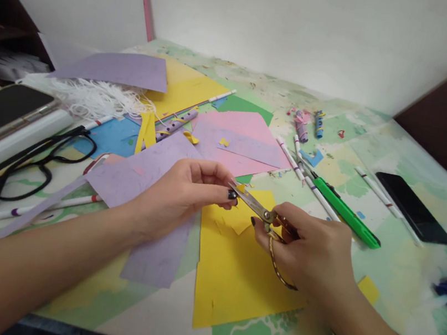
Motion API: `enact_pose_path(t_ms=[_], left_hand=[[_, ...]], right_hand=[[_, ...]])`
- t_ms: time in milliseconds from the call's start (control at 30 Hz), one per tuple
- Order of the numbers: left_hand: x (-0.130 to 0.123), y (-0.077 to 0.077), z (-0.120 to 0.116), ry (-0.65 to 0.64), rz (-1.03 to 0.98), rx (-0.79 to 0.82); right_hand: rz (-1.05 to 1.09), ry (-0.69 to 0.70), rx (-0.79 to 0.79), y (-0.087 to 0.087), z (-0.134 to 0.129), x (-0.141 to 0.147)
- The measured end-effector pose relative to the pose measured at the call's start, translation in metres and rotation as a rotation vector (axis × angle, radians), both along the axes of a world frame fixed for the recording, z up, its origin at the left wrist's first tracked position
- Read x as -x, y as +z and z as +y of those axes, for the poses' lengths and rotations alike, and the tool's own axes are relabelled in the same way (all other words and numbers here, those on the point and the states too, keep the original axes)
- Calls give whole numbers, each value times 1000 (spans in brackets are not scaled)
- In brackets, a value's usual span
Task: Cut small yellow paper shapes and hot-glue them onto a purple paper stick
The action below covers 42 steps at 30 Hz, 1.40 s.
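My left hand (193, 188) pinches a tiny piece of yellow paper (241, 188) between thumb and fingers. In my right hand (308, 242) are the gold-handled scissors (257, 206), with fingers in the loops. The blades point left and meet the small yellow piece at my left fingertips. Beneath both hands lies a yellow sheet (240, 282), with cut scraps on its upper part. Purple paper (155, 258) lies under and beside my left wrist. Small yellow cut shapes (224, 142) rest on the pink and purple sheets further back.
Black glasses (43, 163) and white string (103, 99) lie at the left. Toward the right are a green cutter (346, 213), white pens (290, 158) and a black phone (414, 208). Two decorated paper rolls (319, 124) sit near the back. A white wall (290, 26) stands behind.
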<state>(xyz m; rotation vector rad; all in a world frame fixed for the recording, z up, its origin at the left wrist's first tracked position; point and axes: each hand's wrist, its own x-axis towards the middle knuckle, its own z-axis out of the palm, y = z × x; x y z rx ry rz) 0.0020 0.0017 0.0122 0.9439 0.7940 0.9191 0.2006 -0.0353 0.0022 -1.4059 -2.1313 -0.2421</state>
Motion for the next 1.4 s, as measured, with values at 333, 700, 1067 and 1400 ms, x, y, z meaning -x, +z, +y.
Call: enact_pose_path(t_ms=[333, 700, 1067, 1400], left_hand=[[1, -1, 1, 11, 3, -2], [0, -2, 1, -13, -17, -5], [0, -5, 1, -65, -85, 20], [-2, -6, -1, -97, -102, 36]], right_hand=[[-13, -14, -16, -1, 0, -1], [34, 11, 22, -1, 0, 1], [91, 28, 54, 1, 0, 2], [106, 25, 57, 2, -1, 4]])
